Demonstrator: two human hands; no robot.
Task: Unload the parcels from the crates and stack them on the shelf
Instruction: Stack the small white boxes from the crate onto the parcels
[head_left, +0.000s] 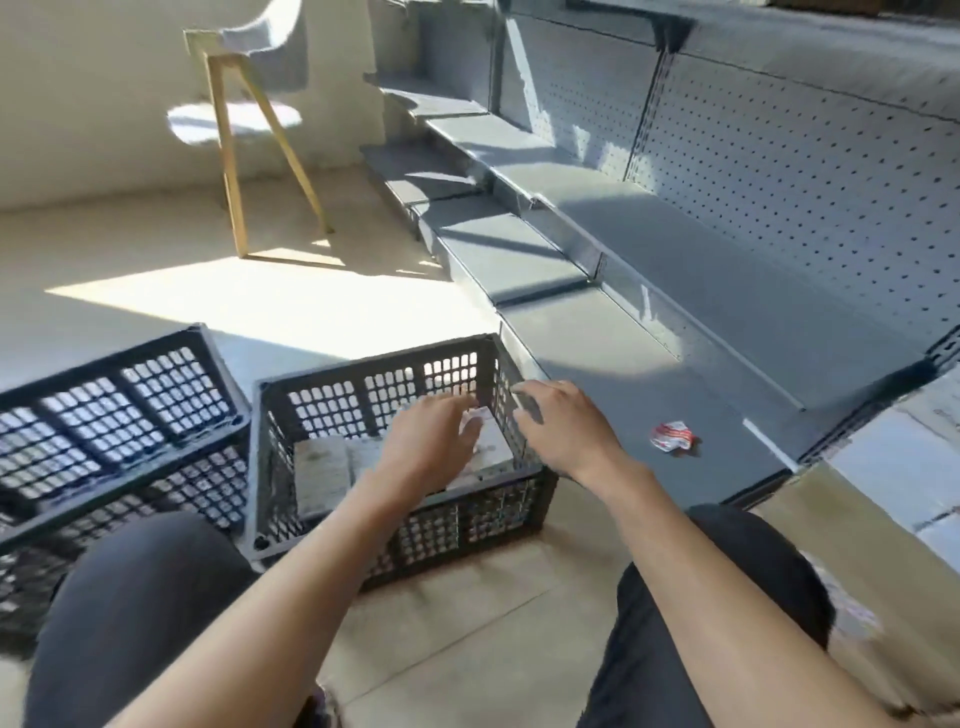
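Note:
A black plastic crate (395, 525) stands on the floor in front of my knees, against the low grey shelf (649, 364). Flat grey parcels (322, 467) lie inside it. My left hand (431, 441) reaches down into the crate over the parcels, fingers spread near a small white item; whether it grips anything is hidden. My right hand (561, 421) hovers over the crate's right wall, fingers apart and holding nothing. A small red-and-white packet (672, 436) lies on the shelf to the right of my right hand.
A second black crate (119, 415) sits to the left, stacked on another. A chair with wooden legs (244, 156) stands behind on the sunlit floor. Stepped grey shelves (493, 249) and a pegboard back panel (779, 182) run along the right.

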